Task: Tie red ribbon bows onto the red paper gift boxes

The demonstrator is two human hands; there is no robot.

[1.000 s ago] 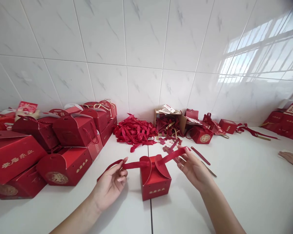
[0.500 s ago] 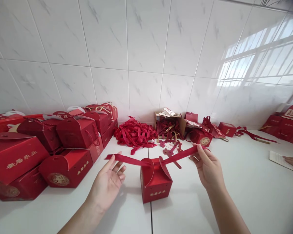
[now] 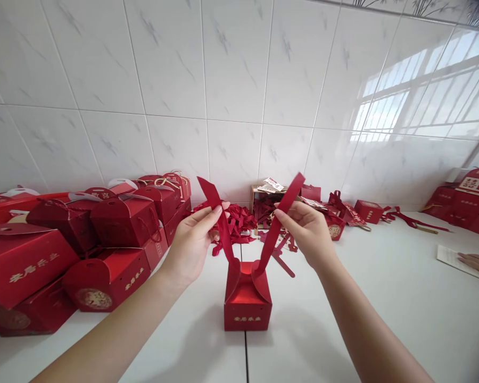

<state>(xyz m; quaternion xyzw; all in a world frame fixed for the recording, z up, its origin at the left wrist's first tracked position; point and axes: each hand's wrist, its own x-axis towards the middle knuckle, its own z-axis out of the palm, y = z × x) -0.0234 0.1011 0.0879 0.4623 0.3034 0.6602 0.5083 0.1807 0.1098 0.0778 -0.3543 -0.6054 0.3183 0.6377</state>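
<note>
Left hand (image 3: pixel 191 242) was bare and slim-fingered; right hand (image 3: pixel 313 236) matched. Left forearm (image 3: pixel 122 322) and right forearm (image 3: pixel 363 314) were uncovered to the lower edge of view, slender, tapering toward the hands.

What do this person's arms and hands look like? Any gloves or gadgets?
The left hand and right hand are bare, with no gloves, rings or cables showing. The left forearm and right forearm are bare: no sleeve or watch shows.

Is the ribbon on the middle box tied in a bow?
No, the left hand and right hand hold the ribbon ends apart above the box.
</note>
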